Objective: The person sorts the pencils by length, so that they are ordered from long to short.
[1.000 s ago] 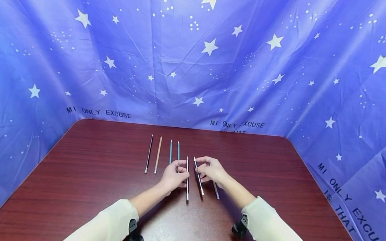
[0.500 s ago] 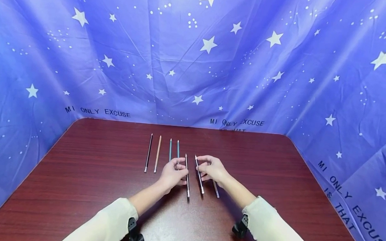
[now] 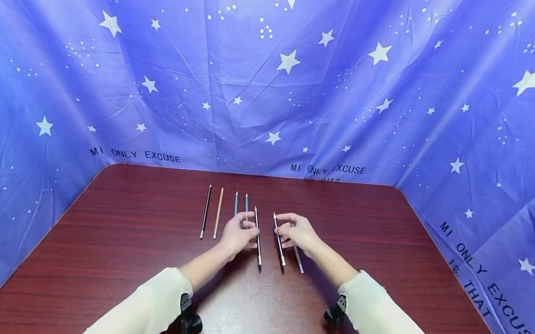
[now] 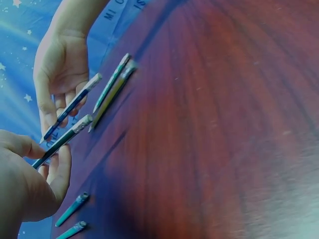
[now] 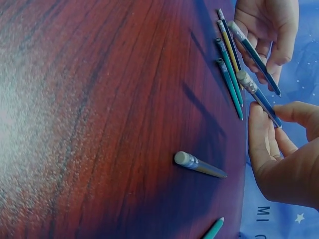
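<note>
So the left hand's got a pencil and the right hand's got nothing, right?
Not quite: the right hand isn't empty. The head view shows it pinching a second dark pencil. The left hand does hold a dark pencil, as you said.

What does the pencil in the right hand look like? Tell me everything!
The pencil is thin and straight, with a dark, smooth-looking body, a pale pointed tip, a silvery, metal-looking band and a whitish eraser. The right hand pinches it in its fingers. It seems held above the table, tip toward the far side.
</note>
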The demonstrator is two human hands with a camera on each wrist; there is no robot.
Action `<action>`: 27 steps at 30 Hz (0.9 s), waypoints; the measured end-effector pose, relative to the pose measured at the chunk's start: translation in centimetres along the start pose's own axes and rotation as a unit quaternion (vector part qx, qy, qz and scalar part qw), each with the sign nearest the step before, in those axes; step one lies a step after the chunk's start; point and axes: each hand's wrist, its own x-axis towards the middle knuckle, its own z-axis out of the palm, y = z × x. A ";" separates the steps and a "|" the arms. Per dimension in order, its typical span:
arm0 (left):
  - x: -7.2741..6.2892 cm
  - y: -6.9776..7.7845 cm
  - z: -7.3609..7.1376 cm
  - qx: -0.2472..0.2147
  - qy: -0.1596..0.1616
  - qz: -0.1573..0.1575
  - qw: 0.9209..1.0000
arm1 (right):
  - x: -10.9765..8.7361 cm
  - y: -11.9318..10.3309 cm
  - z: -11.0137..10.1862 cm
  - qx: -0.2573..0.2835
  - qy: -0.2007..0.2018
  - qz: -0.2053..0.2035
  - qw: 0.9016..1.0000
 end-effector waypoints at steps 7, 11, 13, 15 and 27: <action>1.5 0.9 0.0 0.011 0.018 0.005 1.000 | -0.1 -0.1 -0.2 0.003 0.007 0.006 1.000; 2.4 1.2 0.1 0.020 0.025 0.010 0.999 | -0.1 -0.1 -0.4 0.006 0.008 0.007 1.000; 2.8 1.3 0.2 0.028 0.026 0.014 0.999 | 0.0 -0.1 -0.5 0.006 0.008 0.007 1.000; 3.3 1.4 0.3 0.033 0.027 0.015 0.999 | 0.1 -0.1 -0.6 0.007 0.008 0.007 1.000; 5.7 1.2 0.8 0.077 0.043 0.012 0.996 | 0.1 -0.2 -0.7 0.015 0.004 0.004 1.000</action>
